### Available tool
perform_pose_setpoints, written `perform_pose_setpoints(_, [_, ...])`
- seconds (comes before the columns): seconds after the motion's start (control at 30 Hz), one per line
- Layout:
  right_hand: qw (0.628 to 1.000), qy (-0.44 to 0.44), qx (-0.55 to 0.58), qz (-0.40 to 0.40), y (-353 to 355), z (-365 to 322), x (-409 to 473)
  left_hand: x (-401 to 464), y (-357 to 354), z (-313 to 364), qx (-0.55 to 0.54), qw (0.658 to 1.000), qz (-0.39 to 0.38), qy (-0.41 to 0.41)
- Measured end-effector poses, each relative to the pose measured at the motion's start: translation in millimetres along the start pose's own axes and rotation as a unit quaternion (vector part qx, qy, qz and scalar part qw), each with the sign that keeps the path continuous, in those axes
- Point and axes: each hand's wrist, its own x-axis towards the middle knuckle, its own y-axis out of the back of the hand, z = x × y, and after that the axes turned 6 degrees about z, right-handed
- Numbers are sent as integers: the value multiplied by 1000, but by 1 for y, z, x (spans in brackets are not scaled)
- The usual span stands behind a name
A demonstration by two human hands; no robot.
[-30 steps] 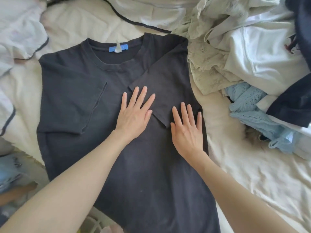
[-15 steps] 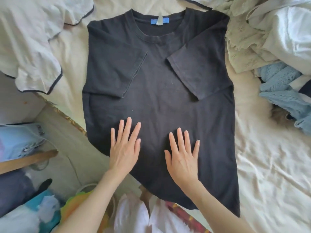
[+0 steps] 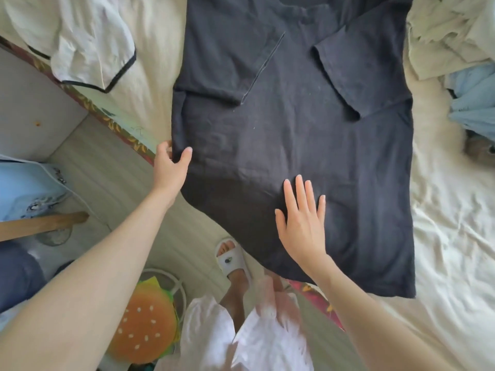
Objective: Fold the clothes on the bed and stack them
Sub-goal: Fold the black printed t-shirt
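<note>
A black T-shirt [image 3: 294,135] lies spread flat on the bed [image 3: 455,236], its neck pointing away from the person and its lower part hanging over the bed's near edge. Both short sleeves are folded inward across the chest, and the sides are turned in so the shirt forms a long rectangle.

The left hand [image 3: 171,167] pinches the shirt's left edge just where it leaves the mattress, thumb on top of the cloth and fingers [image 3: 167,145] curled at the edge. The right hand [image 3: 302,223] lies flat on the lower middle of the shirt, palm down, fingers straight and slightly spread, pressing the cloth.

To the left of the shirt, a white garment with black trim [image 3: 88,41] sits crumpled on the cream sheet. To the right, near the upper corner, is a heap of pale clothes [image 3: 450,36], with a light blue knit [image 3: 474,100] just below it.

Beyond the bed's edge, the floor [image 3: 112,183] shows. The person's foot in a white slipper [image 3: 231,259] stands there, beside a burger-shaped cushion [image 3: 144,325] resting on a white wire frame. A wooden stick [image 3: 42,224] pokes in from the left.
</note>
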Motion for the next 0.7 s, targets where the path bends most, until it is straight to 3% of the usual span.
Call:
perform_pose_setpoints(0.17, [1000, 7, 1, -17, -1, 8, -12, -25, 11, -48, -16, 996, -63, 55])
perform_pose_setpoints(0.47, [999, -8, 27, -45, 4, 30, -55, -107, 40, -113, 51, 983, -133, 115])
perform_pose_setpoints(0.57, [998, -19, 38, -44, 8, 51, -73, -133, 44, -119, 49, 985, -108, 125])
perform_pose_setpoints(0.7, [997, -52, 39, -34, 20, 87, -92, -164, 44, -116, 74, 989, -19, 128])
